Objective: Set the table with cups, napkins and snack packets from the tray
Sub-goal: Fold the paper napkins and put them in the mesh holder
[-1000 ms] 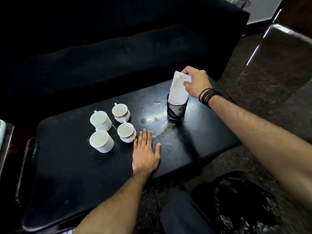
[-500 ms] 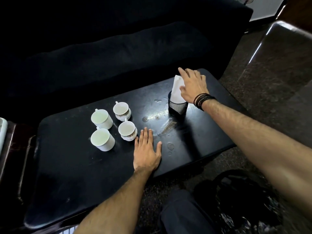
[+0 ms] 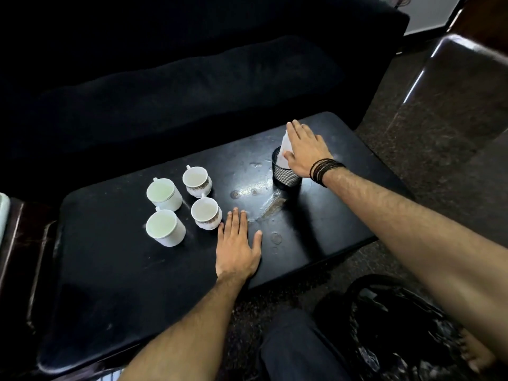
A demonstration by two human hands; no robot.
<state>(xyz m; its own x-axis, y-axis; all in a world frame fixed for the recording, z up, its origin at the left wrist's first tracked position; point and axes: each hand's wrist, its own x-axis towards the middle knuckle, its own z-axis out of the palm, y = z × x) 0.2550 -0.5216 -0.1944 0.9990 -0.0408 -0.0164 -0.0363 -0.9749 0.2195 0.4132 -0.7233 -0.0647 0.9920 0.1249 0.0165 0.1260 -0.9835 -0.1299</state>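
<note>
Several white cups stand in a cluster on the black table: two plain ones at the left and two patterned ones beside them. A black mesh holder stands at the right with a white napkin upright in it. My right hand lies flat over the napkin, fingers straight, pressing it from above. My left hand rests flat on the table, fingers spread, just right of the near patterned cup.
A dark sofa runs behind the table. A dark glossy chair stands at the right. A black plastic bag lies on the floor near my knee. A pale edge of something shows at the far left.
My right hand let go of its pinch on the napkin's top, opened flat and pushed the napkin down into the mesh holder. My left hand stayed in place.
</note>
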